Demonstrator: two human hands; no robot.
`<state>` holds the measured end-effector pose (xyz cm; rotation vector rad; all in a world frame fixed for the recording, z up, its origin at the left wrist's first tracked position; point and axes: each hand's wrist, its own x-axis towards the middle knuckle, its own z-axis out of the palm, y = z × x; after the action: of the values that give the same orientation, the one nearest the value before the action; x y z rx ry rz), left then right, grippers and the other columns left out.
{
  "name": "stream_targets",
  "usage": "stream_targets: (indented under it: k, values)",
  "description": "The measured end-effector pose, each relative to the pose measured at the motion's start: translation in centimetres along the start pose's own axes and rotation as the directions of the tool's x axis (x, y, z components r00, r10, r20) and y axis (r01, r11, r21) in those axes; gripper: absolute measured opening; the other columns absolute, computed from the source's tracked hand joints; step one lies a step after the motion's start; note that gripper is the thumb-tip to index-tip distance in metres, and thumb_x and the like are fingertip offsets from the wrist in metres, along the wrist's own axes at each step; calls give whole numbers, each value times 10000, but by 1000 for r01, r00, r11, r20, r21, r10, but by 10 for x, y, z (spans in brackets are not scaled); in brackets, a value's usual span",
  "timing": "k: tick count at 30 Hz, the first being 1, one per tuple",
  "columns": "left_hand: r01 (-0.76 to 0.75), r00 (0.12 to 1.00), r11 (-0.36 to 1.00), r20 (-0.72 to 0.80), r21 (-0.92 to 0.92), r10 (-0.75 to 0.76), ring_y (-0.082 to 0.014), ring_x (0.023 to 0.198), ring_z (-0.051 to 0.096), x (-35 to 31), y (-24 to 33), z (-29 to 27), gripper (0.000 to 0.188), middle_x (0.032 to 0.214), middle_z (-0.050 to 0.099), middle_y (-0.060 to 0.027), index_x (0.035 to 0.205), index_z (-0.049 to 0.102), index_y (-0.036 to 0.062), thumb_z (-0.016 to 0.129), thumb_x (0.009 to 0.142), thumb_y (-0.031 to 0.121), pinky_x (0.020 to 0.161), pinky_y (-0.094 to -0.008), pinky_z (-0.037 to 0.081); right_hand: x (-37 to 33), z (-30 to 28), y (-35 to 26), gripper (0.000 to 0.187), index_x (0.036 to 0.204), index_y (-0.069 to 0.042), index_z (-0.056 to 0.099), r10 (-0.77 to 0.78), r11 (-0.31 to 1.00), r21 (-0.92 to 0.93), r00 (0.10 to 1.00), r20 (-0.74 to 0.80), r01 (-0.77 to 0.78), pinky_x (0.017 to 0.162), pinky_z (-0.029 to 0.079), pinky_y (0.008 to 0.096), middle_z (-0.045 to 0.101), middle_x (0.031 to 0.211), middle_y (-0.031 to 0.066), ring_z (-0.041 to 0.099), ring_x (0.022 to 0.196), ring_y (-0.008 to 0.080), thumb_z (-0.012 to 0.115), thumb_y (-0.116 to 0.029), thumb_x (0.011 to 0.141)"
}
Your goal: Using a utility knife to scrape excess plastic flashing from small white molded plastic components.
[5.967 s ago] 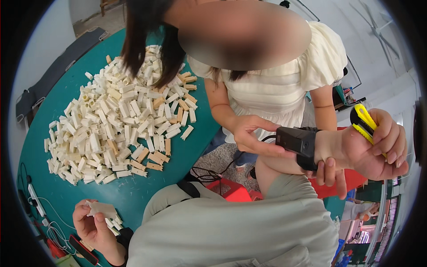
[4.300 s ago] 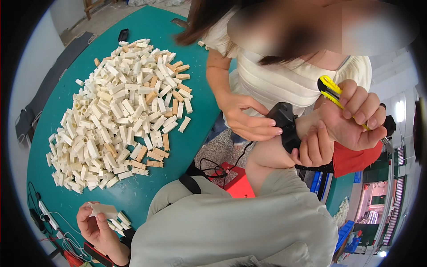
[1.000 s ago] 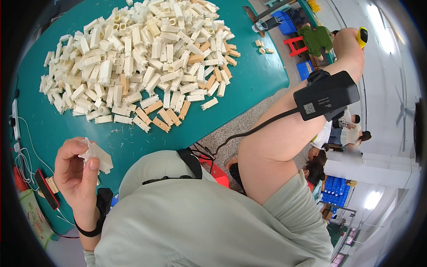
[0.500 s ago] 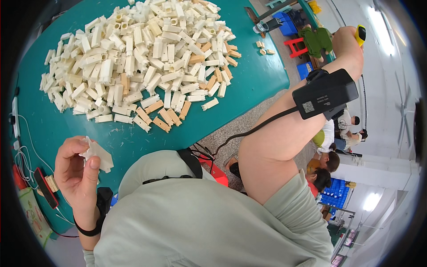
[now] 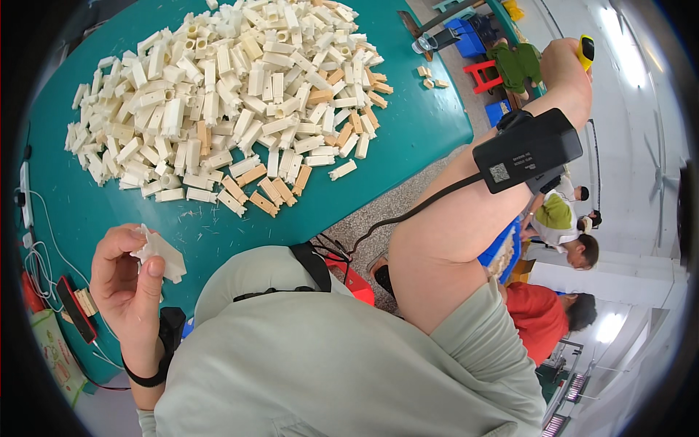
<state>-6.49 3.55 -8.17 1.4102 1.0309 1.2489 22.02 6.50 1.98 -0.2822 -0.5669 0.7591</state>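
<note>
Over the near left part of the green table, my left hand pinches an off-white molded plastic piece between thumb and fingers. The piece has a jagged, notched end. My right arm stretches far out to the upper right, with a black box and cable strapped to it. At its end my right hand is closed round a yellow-and-black handle; the rest of that tool is hidden. A large heap of similar plastic pieces, mostly cream with some tan, covers the table beyond my left hand.
A red phone-like device, white cables and a power strip lie at the left edge. Several small tan pieces sit at the far right corner, near a clear cup. People stand beyond my right arm.
Both hands hold nearly the same place; my right arm has shifted very slightly. In the background at right, people have moved, and one in red now shows more fully.
</note>
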Motion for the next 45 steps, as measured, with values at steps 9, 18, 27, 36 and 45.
stream_targets:
  k: [9, 18, 27, 36, 45]
  values:
    - [49, 996, 969, 83, -242, -29, -137, 836, 525, 6, 14, 11, 232, 937, 545, -78, 941, 536, 11, 640, 734, 19, 730, -256, 419, 143, -20, -32, 194, 626, -103, 336, 195, 972, 115, 978, 78, -203, 507, 264, 263, 306, 539, -10, 285, 442, 119, 395, -176, 797]
    - [-11, 986, 932, 151, -362, 70, -188, 792, 577, 2, 33, 9, 271, 873, 558, -116, 922, 492, 56, 667, 753, 177, 627, -265, 468, -42, 8, 53, 109, 724, -43, 487, 750, 601, -701, 575, 328, -385, 482, 340, 190, 495, 657, 6, 443, 546, 57, 552, -63, 809]
    - [150, 948, 770, 310, -621, 65, -143, 930, 524, -2, 38, 10, 242, 1001, 535, -89, 1071, 445, 14, 497, 835, 4, 765, -263, 429, -82, 29, 55, 184, 798, -33, 537, 782, 563, -782, 477, 401, -266, 510, 360, 200, 513, 710, 10, 444, 586, 57, 685, -110, 720]
    - [118, 981, 875, 190, -469, -30, -109, 875, 516, -5, 49, 26, 269, 974, 532, -43, 1056, 487, 17, 541, 798, -40, 737, -245, 433, -90, 25, 57, 143, 774, -22, 541, 772, 523, -819, 540, 337, -236, 478, 347, 211, 491, 642, 17, 436, 554, 73, 661, -84, 728]
    - [176, 972, 801, 229, -571, -51, -150, 926, 542, -4, 60, 13, 293, 992, 552, -97, 1087, 480, 18, 535, 804, -33, 761, -270, 450, -69, 18, 47, 368, 765, -16, 538, 673, 577, -802, 464, 575, 156, 454, 396, 263, 529, 654, 87, 512, 517, 209, 594, -379, 783]
